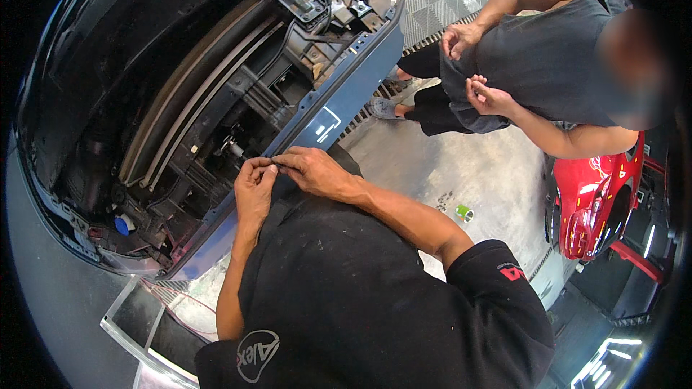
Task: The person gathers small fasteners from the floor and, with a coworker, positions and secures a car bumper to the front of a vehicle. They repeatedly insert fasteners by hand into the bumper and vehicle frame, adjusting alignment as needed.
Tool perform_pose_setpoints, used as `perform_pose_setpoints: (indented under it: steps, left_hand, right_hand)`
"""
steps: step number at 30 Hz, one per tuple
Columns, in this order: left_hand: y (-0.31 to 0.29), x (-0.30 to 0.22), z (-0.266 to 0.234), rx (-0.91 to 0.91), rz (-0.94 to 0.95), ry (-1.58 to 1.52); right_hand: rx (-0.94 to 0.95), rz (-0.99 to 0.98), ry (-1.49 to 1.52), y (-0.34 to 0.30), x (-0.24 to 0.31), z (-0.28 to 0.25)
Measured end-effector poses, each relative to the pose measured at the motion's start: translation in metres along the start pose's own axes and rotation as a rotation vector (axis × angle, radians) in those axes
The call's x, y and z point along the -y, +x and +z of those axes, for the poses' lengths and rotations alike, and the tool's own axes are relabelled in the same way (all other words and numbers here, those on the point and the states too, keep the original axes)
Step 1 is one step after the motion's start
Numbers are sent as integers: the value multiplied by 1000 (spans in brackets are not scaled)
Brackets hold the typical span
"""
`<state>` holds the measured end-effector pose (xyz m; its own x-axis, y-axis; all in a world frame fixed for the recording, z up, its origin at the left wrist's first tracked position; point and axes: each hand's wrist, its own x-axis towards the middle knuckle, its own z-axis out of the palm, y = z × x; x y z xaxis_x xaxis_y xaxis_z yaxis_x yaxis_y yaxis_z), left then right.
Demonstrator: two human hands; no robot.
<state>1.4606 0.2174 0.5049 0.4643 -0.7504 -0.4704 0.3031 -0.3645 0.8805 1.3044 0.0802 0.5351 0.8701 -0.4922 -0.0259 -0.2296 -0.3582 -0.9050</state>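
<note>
My left hand (254,189) and my right hand (316,173) meet at the fingertips in front of my dark shirt. Both are closed in a pinch, thumbs against fingers. Something small and dark may sit between them, but it is too small to name. Just beyond my fingers runs the blue painted front panel (344,109) of a car. Behind that panel the car's front compartment lies uncovered, showing a long curved metal bar (209,94), dark brackets and a silvery round fitting (232,147).
A co-worker (533,65) in a dark shirt stands at the right, beyond the panel, both hands raised near the waist. A green can (463,212) sits on the concrete floor. Farther right is a red car (595,202). A framed panel (137,317) leans at lower left.
</note>
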Motion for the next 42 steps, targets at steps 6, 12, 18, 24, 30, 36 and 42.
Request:
perform_pose_setpoints:
  steps: [6,12,18,24,30,36,42]
  left_hand:
    - [22,-33,44,76,-28,256]
    - [49,-34,84,115,-32,289]
    - [87,-65,126,-22,-114,517]
    - [116,-49,139,-61,115,778]
    - [125,-51,146,-58,40,774]
    - [118,-38,128,-134,-65,646]
    - [92,-39,107,-213,-148,586]
  right_hand:
    - [-20,44,56,3,-12,-46]
    - [-47,100,106,7,-56,-87]
    - [-375,353,101,14,-100,-151]
    - [-504,384,-22,57,-144,-207]
    - [-453,344,-163,76,-181,-207]
    - [-499,351,-196,79,-187,-198]
    - [-462,303,-300,80,-191,-197]
